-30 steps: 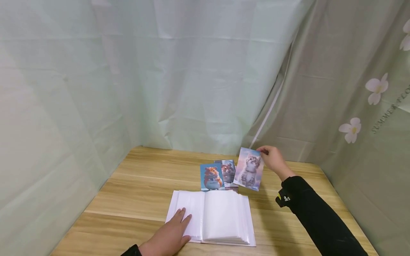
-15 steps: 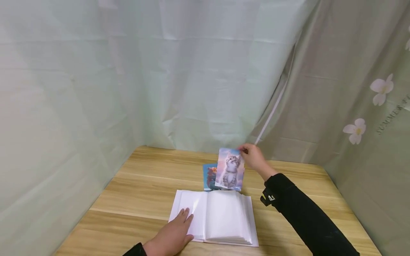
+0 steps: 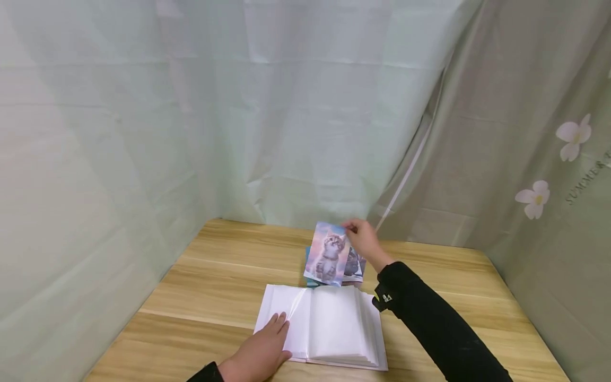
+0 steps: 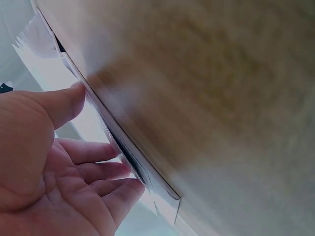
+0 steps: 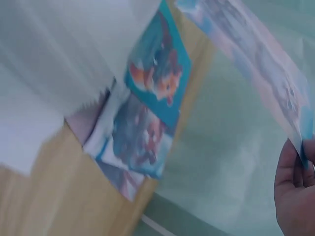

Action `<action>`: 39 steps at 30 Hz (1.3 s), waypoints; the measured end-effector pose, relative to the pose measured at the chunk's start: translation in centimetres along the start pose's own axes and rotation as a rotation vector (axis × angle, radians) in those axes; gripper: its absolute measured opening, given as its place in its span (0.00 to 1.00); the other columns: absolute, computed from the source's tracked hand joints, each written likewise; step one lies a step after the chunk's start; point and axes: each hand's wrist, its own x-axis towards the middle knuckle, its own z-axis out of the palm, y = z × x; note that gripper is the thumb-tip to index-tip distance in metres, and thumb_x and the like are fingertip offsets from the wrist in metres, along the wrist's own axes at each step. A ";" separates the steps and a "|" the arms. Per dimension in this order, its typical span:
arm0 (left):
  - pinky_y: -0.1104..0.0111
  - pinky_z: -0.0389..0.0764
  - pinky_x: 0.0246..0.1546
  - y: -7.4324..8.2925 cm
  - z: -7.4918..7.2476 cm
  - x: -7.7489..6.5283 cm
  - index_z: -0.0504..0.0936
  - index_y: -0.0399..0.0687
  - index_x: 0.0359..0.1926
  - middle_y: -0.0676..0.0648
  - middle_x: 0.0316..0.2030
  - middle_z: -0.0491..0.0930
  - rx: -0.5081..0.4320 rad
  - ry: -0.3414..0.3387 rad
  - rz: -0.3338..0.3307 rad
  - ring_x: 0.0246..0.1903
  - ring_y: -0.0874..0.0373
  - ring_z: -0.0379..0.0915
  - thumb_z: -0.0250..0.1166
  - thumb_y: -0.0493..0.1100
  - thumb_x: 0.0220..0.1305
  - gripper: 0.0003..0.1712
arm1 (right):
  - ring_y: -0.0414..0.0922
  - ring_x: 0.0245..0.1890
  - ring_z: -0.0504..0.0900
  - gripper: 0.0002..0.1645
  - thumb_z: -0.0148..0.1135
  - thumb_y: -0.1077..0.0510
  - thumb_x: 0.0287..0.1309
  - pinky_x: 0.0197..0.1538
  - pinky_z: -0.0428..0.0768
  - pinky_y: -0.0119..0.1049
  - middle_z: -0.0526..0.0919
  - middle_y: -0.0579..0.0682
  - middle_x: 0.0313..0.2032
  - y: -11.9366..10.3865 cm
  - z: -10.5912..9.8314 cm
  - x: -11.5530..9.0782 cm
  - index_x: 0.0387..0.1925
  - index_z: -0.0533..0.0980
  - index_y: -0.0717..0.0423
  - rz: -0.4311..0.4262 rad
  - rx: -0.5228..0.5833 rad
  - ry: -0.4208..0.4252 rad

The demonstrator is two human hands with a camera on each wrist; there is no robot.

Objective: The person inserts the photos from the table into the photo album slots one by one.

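Observation:
An open photo album (image 3: 334,323) with clear-sleeved white pages lies near the table's front. My left hand (image 3: 261,346) rests on its left page with fingers fairly straight; in the left wrist view the fingertips (image 4: 125,172) touch the album's edge. Behind the album, my right hand (image 3: 365,241) pinches the upper right corner of a kitten picture card (image 3: 328,253). That card is held up above other cards, partly covering them. In the right wrist view a hamster card on blue (image 5: 160,69) overlaps a second animal card (image 5: 138,132), with another card's edge (image 5: 120,179) beneath.
The wooden table (image 3: 205,297) has pale curtains (image 3: 324,132) hanging along its back and sides. A grey curtain with printed white flowers (image 3: 534,199) hangs at the right. The album's raised pages stand close in front of the cards.
My right hand has carried the kitten card leftward, from beside the other cards to in front of the blue hamster card. My left hand has stayed on the album's left page.

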 end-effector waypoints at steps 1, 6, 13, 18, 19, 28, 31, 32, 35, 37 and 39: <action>0.51 0.72 0.63 0.0 0.0 0.0 0.74 0.25 0.61 0.29 0.64 0.70 0.005 0.002 -0.001 0.64 0.34 0.67 0.64 0.52 0.67 0.35 | 0.51 0.38 0.80 0.11 0.56 0.69 0.67 0.40 0.78 0.40 0.84 0.58 0.40 0.1 0.5 0.1 0.46 0.83 0.64 0.011 0.019 0.021; 0.52 0.73 0.62 0.1 0.2 0.1 0.75 0.23 0.60 0.28 0.62 0.72 0.043 0.021 0.009 0.63 0.33 0.69 0.65 0.53 0.66 0.36 | 0.52 0.40 0.79 0.11 0.56 0.70 0.65 0.38 0.77 0.36 0.83 0.60 0.41 0.3 2.8 0.1 0.45 0.82 0.66 0.114 0.136 0.119; 0.55 0.74 0.62 0.3 0.2 0.1 0.75 0.24 0.59 0.30 0.62 0.73 0.094 0.020 0.002 0.62 0.35 0.70 0.65 0.53 0.65 0.36 | 0.43 0.23 0.72 0.11 0.55 0.69 0.67 0.23 0.72 0.30 0.77 0.57 0.35 0.5 5.2 0.0 0.46 0.80 0.68 0.311 0.356 0.158; 0.57 0.76 0.60 0.5 0.0 -0.1 0.77 0.24 0.58 0.31 0.61 0.74 0.138 0.038 0.020 0.61 0.36 0.72 0.65 0.53 0.65 0.35 | 0.43 0.24 0.73 0.13 0.54 0.71 0.65 0.26 0.73 0.29 0.79 0.59 0.40 0.9 6.5 -0.3 0.48 0.79 0.70 0.419 0.494 0.173; 0.58 0.76 0.60 0.6 0.0 -0.1 0.77 0.24 0.58 0.32 0.61 0.75 0.152 0.041 0.024 0.61 0.36 0.72 0.65 0.54 0.65 0.35 | 0.44 0.26 0.73 0.13 0.55 0.71 0.65 0.27 0.74 0.29 0.79 0.59 0.42 0.9 6.8 -0.4 0.49 0.79 0.70 0.442 0.523 0.171; 0.59 0.77 0.59 0.8 0.1 0.0 0.77 0.25 0.58 0.33 0.61 0.75 0.162 0.051 0.014 0.61 0.38 0.73 0.65 0.54 0.65 0.35 | 0.44 0.22 0.75 0.14 0.54 0.68 0.68 0.40 0.79 0.50 0.78 0.59 0.43 1.1 8.1 -1.0 0.53 0.78 0.67 0.511 0.549 0.144; 0.60 0.77 0.59 0.8 0.1 0.0 0.78 0.26 0.58 0.34 0.61 0.75 0.174 0.049 0.017 0.60 0.39 0.73 0.65 0.55 0.65 0.35 | 0.45 0.22 0.75 0.15 0.52 0.66 0.70 0.38 0.77 0.54 0.77 0.57 0.42 1.2 8.5 -1.3 0.54 0.77 0.64 0.548 0.542 0.125; 0.61 0.76 0.59 0.8 0.1 0.0 0.78 0.26 0.58 0.34 0.61 0.76 0.181 0.047 0.019 0.60 0.39 0.73 0.65 0.55 0.65 0.35 | 0.47 0.24 0.75 0.15 0.52 0.66 0.71 0.36 0.76 0.53 0.77 0.57 0.41 1.3 8.6 -1.4 0.54 0.77 0.64 0.557 0.548 0.122; 0.62 0.76 0.60 0.8 0.2 0.0 0.78 0.27 0.58 0.35 0.61 0.76 0.199 0.043 0.021 0.60 0.40 0.73 0.65 0.56 0.65 0.36 | 0.52 0.30 0.76 0.14 0.52 0.65 0.71 0.30 0.74 0.48 0.76 0.56 0.38 1.5 9.0 -1.6 0.53 0.77 0.63 0.576 0.532 0.119; 0.62 0.76 0.60 0.7 0.2 0.0 0.78 0.26 0.58 0.35 0.61 0.76 0.208 0.045 0.022 0.60 0.40 0.73 0.64 0.56 0.65 0.36 | 0.54 0.32 0.76 0.14 0.52 0.65 0.70 0.28 0.73 0.43 0.75 0.57 0.38 1.6 9.2 -1.5 0.53 0.78 0.63 0.584 0.525 0.121; 0.62 0.76 0.59 0.7 0.2 0.0 0.78 0.26 0.58 0.35 0.61 0.76 0.211 0.050 0.022 0.60 0.40 0.73 0.64 0.56 0.65 0.36 | 0.54 0.32 0.76 0.15 0.53 0.65 0.70 0.27 0.71 0.40 0.76 0.59 0.38 1.5 9.3 -1.6 0.54 0.77 0.63 0.589 0.528 0.119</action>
